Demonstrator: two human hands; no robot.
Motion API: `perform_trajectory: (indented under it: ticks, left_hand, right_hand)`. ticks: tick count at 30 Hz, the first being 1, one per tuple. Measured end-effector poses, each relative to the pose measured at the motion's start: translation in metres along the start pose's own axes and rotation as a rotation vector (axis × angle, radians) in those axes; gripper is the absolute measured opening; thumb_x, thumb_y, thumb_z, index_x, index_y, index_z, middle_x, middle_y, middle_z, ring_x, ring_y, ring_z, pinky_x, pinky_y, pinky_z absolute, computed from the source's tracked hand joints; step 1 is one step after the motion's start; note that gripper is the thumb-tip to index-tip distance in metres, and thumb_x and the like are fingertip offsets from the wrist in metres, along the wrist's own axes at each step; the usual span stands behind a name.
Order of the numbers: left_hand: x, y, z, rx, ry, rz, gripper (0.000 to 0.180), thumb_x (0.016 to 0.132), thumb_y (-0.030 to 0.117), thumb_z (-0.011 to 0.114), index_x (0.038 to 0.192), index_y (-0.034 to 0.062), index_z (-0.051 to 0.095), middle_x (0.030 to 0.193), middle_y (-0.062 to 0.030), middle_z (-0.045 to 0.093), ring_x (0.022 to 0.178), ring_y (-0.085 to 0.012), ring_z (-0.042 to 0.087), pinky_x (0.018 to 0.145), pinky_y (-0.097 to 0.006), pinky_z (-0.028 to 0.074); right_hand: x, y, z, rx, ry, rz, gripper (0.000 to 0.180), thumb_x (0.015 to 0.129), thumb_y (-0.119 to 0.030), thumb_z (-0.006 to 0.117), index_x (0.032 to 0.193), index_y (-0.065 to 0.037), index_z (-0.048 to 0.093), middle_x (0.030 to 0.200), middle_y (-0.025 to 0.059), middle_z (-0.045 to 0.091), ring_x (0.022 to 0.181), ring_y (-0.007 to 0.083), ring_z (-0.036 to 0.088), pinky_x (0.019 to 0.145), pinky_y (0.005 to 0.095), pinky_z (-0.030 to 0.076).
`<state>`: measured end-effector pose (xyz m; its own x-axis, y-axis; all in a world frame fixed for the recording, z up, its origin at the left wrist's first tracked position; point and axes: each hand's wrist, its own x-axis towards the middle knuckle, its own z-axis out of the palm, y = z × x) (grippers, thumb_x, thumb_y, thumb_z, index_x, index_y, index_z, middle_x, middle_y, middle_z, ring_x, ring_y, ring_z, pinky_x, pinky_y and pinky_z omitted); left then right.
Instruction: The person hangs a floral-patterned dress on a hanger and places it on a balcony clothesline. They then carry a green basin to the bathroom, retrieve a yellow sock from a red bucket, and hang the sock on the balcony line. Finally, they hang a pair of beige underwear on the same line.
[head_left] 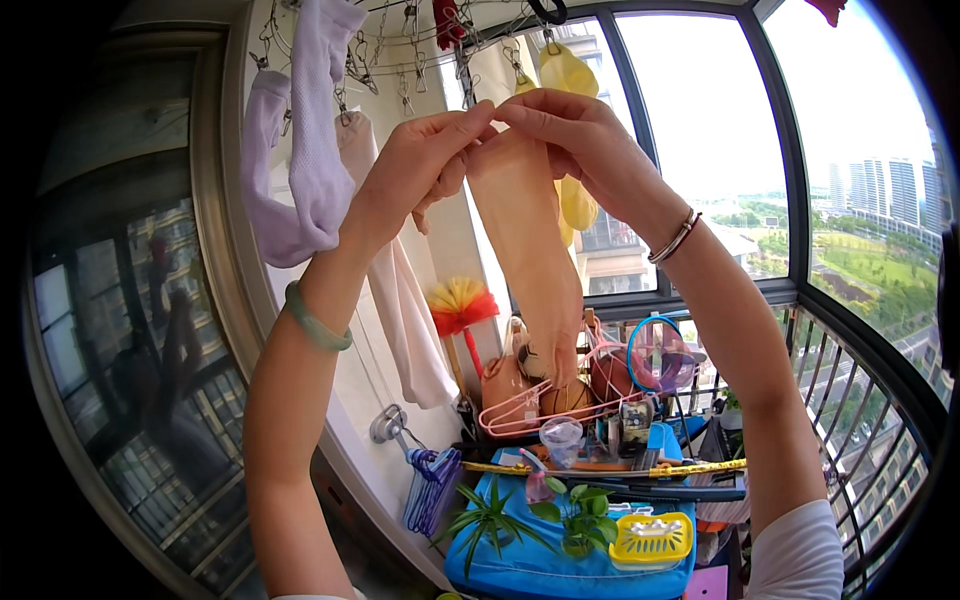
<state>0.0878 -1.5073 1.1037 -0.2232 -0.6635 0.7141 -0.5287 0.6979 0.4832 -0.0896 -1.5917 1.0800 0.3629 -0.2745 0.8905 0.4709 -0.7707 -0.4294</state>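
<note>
A beige, sheer stocking (530,240) hangs from both hands, raised in front of the window. My left hand (430,155) pinches it near its upper edge, fingers curled. On the other side of that edge, my right hand (575,135) grips it between thumb and fingers, the fingertips close to the left hand's. The stocking's lower end dangles in front of the clutter below. Just above the hands is a metal drying rack with clips (410,50). Lavender socks (320,170) hang from it left of my left hand, yellow socks (568,75) behind my right hand.
A pale long sock (405,330) hangs behind my left forearm. Below are pink hangers (500,420), a blue-covered surface (500,575) with potted plants and a yellow soap dish (650,540), and purple hangers (430,490) on a wall hook. A railing (860,440) runs along the right.
</note>
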Motion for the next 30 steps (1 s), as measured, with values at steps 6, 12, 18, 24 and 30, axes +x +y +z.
perform_trajectory:
  ticks: [6,12,18,24,30]
  left_hand:
    - [0.021,0.012,-0.015,0.328,0.144,-0.066,0.036,0.088,0.047,0.059,0.086,0.0122,0.065,0.049,0.0075,0.040,0.037,0.0006,0.025,0.029,-0.019,0.018]
    - [0.028,0.014,-0.027,0.378,0.128,-0.094,0.032,0.086,0.044,0.061,0.081,0.0123,0.063,0.048,0.0073,0.039,0.036,-0.0006,0.024,0.028,-0.018,0.019]
    - [0.038,0.005,-0.046,0.135,0.050,-0.026,0.026,0.087,0.037,0.061,0.080,0.0122,0.057,0.046,0.0086,0.033,0.039,-0.0013,0.025,0.030,-0.018,0.018]
    - [0.045,0.008,-0.045,0.084,0.077,0.035,0.026,0.088,0.035,0.062,0.076,0.0139,0.052,0.046,0.0094,0.030,0.041,-0.0019,0.025,0.034,-0.018,0.015]
    - [0.047,0.008,-0.049,-0.100,0.118,-0.062,0.026,0.088,0.034,0.062,0.071,0.0168,0.052,0.048,0.0100,0.029,0.042,-0.0010,0.025,0.036,-0.017,0.015]
  right_hand:
    - [0.031,0.003,0.001,-0.416,0.133,-0.159,0.030,0.085,-0.026,0.062,0.097,0.001,0.067,0.073,0.0048,0.063,0.061,0.0096,0.055,0.057,0.0245,0.044]
    - [0.046,0.007,0.002,-0.822,0.200,-0.347,0.031,0.085,-0.025,0.056,0.096,0.002,0.067,0.072,0.0121,0.065,0.065,0.0201,0.062,0.065,0.0321,0.050]
    - [0.058,-0.002,0.012,-0.676,0.210,-0.141,0.030,0.087,-0.024,0.054,0.091,0.003,0.064,0.074,0.0126,0.065,0.066,0.0204,0.063,0.064,0.0339,0.050]
    - [0.068,-0.002,0.006,-0.670,0.210,-0.189,0.032,0.087,-0.027,0.055,0.092,0.004,0.064,0.072,0.0109,0.064,0.063,0.0179,0.063,0.061,0.0314,0.050]
    - [0.069,-0.009,0.012,-0.550,0.149,-0.150,0.031,0.085,-0.025,0.059,0.099,0.001,0.067,0.077,0.0094,0.067,0.049,0.0125,0.059,0.052,0.0254,0.050]
